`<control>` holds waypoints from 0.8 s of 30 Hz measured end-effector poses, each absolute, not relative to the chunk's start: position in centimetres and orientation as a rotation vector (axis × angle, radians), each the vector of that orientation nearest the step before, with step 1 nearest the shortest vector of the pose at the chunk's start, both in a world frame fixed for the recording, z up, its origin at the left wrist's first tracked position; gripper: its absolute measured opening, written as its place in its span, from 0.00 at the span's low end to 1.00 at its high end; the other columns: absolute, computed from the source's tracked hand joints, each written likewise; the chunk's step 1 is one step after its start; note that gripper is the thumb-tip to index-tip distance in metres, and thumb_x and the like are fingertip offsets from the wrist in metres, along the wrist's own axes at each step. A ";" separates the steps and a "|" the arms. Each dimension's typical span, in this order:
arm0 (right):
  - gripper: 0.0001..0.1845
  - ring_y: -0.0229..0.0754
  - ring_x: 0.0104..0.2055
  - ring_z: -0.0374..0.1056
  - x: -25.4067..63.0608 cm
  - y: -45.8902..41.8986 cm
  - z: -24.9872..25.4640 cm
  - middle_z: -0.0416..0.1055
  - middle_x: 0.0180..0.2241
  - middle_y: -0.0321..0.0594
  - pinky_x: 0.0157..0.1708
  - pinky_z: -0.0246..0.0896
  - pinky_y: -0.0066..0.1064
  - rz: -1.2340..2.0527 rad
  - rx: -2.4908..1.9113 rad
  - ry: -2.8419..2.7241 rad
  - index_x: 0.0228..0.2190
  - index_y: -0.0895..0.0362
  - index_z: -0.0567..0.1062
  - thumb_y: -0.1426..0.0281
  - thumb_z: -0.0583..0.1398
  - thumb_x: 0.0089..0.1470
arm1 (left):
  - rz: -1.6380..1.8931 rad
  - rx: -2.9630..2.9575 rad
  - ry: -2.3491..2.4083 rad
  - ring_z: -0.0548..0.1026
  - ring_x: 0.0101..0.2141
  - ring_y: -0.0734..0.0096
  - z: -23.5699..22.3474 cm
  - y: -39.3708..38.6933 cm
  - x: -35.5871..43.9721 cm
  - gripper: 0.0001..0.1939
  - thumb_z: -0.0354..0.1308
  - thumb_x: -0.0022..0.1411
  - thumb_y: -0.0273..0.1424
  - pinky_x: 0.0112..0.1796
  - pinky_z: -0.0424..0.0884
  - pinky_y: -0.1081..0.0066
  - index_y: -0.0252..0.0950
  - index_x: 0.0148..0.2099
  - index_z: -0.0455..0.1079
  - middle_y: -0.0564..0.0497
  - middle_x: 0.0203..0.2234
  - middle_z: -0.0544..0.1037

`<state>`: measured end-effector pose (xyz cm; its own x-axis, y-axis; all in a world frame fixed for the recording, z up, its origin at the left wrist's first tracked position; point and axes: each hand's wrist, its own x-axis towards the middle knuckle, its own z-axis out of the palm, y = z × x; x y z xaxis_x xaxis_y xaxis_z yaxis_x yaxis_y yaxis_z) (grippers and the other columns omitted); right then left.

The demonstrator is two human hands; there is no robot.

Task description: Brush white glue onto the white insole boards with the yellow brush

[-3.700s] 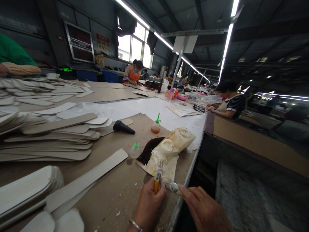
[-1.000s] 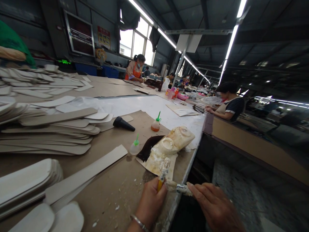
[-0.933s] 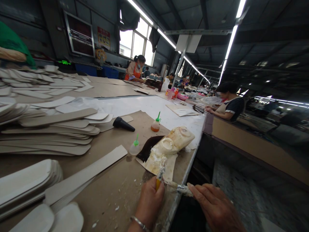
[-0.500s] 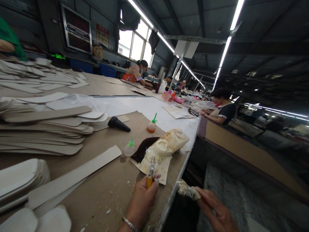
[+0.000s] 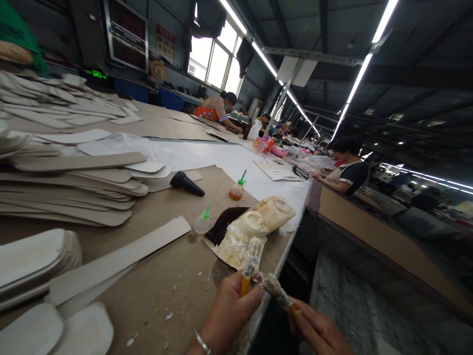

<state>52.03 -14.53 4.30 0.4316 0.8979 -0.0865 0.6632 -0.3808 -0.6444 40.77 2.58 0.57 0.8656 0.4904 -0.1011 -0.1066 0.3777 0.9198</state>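
My left hand [image 5: 229, 308] is closed round the yellow handle of a brush [image 5: 249, 270], whose upper part is caked in whitish glue. In my right hand [image 5: 320, 325] is a second glue-crusted brush [image 5: 279, 292] with an orange-yellow handle, its bristle end close to the left fingertips; whether they touch I cannot tell. Just beyond the left brush lies a glue-coated cream plastic container [image 5: 254, 224] on its side. A dark brown piece [image 5: 221, 224] shows beneath the container.
Two squeeze bottles with green nozzles [image 5: 202, 223] [image 5: 237, 186] and a black cone-shaped piece [image 5: 187, 183] stand or lie on the table [image 5: 158, 291]. Stacks of pale cut panels [image 5: 70, 195] fill the left side. The table edge runs along the right; a co-worker [image 5: 349, 170] sits beyond.
My right hand has moved left, bringing its brush up to my left hand. The left hand has drawn slightly right and down, away from the container. The view has shifted a little.
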 end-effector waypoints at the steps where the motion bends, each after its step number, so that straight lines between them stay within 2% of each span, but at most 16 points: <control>1: 0.19 0.37 0.28 0.64 52.0 -14.4 4.3 0.67 0.25 0.35 0.29 0.63 0.25 0.603 -2.172 -1.292 0.40 0.53 0.71 0.59 0.45 0.59 | 0.396 1.172 0.393 0.49 0.16 0.83 0.7 2.6 40.7 0.15 0.56 0.49 0.41 0.18 0.47 0.78 0.33 0.30 0.66 0.62 0.14 0.53; 5: 0.21 0.38 0.28 0.63 51.8 -14.0 4.3 0.65 0.25 0.36 0.29 0.61 0.26 0.658 -2.250 -1.203 0.37 0.55 0.72 0.56 0.45 0.58 | 0.427 1.385 0.429 0.54 0.21 0.78 0.8 2.6 40.7 0.11 0.50 0.53 0.37 0.23 0.53 0.76 0.34 0.26 0.63 0.58 0.18 0.58; 12: 0.23 0.40 0.30 0.63 51.7 -13.9 4.4 0.66 0.26 0.39 0.32 0.59 0.29 0.712 -2.338 -1.229 0.29 0.57 0.69 0.55 0.43 0.58 | 0.458 1.649 0.532 0.59 0.22 0.75 0.2 2.2 40.8 0.06 0.47 0.51 0.30 0.25 0.54 0.75 0.36 0.23 0.59 0.56 0.18 0.61; 17: 0.22 0.40 0.30 0.64 51.7 -14.1 4.5 0.67 0.27 0.39 0.33 0.58 0.28 0.683 -2.361 -1.255 0.31 0.56 0.69 0.57 0.42 0.58 | 0.505 1.609 0.581 0.59 0.22 0.74 -0.6 1.6 41.2 0.09 0.45 0.51 0.33 0.25 0.56 0.74 0.36 0.22 0.58 0.55 0.17 0.61; 24: 0.24 0.40 0.29 0.64 51.9 -14.7 3.9 0.67 0.26 0.40 0.32 0.59 0.29 0.696 -2.392 -1.260 0.31 0.56 0.68 0.56 0.40 0.58 | 0.546 1.495 0.635 0.62 0.24 0.73 -1.7 1.3 41.5 0.13 0.47 0.52 0.38 0.27 0.59 0.75 0.34 0.26 0.64 0.53 0.19 0.65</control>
